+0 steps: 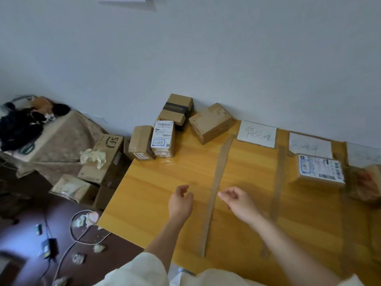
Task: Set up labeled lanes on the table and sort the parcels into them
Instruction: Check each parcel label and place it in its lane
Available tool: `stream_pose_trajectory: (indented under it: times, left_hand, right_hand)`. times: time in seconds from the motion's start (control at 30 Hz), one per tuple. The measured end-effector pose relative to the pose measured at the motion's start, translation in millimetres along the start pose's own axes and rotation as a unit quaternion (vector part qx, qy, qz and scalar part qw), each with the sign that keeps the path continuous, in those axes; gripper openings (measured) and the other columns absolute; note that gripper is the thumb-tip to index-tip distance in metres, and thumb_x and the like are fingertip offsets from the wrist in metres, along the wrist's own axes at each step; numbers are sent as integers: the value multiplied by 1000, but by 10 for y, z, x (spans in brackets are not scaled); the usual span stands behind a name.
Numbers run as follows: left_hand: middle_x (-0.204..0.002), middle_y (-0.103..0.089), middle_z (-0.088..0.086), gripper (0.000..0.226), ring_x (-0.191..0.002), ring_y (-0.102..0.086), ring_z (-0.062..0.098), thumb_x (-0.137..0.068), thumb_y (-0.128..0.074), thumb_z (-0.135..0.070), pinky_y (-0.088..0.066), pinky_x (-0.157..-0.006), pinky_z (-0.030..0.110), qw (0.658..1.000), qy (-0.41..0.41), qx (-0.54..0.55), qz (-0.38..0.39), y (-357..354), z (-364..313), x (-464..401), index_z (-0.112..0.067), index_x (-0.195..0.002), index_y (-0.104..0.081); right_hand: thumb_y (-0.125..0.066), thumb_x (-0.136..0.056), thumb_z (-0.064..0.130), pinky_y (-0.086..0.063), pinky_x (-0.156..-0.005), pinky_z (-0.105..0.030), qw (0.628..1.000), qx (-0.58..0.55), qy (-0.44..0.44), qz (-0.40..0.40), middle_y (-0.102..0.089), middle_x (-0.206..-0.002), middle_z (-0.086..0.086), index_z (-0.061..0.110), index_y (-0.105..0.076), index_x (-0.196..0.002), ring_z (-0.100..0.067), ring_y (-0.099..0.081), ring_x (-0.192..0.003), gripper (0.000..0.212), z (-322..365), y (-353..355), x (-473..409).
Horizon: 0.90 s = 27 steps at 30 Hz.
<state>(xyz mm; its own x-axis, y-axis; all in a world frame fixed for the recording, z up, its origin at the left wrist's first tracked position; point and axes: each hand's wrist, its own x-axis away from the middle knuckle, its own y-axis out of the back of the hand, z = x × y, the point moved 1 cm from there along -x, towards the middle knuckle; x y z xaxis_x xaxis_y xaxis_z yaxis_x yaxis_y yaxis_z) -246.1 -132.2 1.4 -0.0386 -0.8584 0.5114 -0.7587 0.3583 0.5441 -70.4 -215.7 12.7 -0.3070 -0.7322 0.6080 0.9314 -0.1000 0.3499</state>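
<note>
Brown tape strips [216,182] divide the yellow wooden table [154,193] into lanes, each headed by a white paper label [256,133] by the wall. Several cardboard parcels [164,138] cluster at the table's far left corner, one stacked on another [176,109]. One parcel with a white shipping label [320,171] lies in a lane under the second paper label [310,145]. My left hand [181,201] hovers over the left part of the table, fingers loosely curled, holding nothing. My right hand [237,200] hovers just right of the first tape strip, also empty.
A reddish padded packet [367,182] lies at the right edge. Left of the table, more boxes [105,155] and a cloth-covered stand [59,137] crowd the floor. Cables [82,234] and scraps lie on the dark floor. The wall runs along the table's far edge.
</note>
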Motion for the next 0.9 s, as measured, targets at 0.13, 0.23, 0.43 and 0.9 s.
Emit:
stream_pose_trajectory:
  times: [0.13, 0.23, 0.43, 0.9]
  left_hand:
    - [-122, -61, 4, 33, -113, -56, 22, -92, -55, -22, -48, -89, 34, 999, 30, 26, -32, 429, 211, -394, -19, -124, -56]
    - [-124, -60, 4, 34, -114, -56, 22, -91, -56, -22, -48, -92, 36, 997, 46, 44, -47, 665, 350, -632, -19, -125, -56]
    - [-128, -58, 4, 39, -112, -57, 22, -89, -60, -22, -49, -90, 36, 993, 66, 77, -67, 965, 529, -989, -19, -128, -53]
    - [-158, -21, 2, 62, -142, -20, 26, -90, -60, -28, -24, -115, 38, 998, 29, -42, -36, 1047, 497, -1451, -28, -147, -37]
  right_hand:
    - [-61, -89, 49, -42, -70, -25, 1000, 19, 18, 3, -56, -93, 10, 24, -58, -113, -13, -58, -89, 34, 588, -461, -288]
    - [-65, -86, 50, -47, -82, -28, 999, 37, 30, -7, -60, -104, 7, 27, -56, -115, -11, -59, -92, 38, 928, -743, -497]
    - [-65, -86, 49, -41, -97, -30, 994, 83, 59, -35, -50, -138, -6, 27, -45, -138, -20, -52, -124, 60, 1471, -1050, -904]
    - [-60, -87, 53, -43, -98, -38, 969, 210, 79, -103, -29, -149, -8, 36, -21, -152, -28, -46, -125, 77, 2141, -1514, -1621]
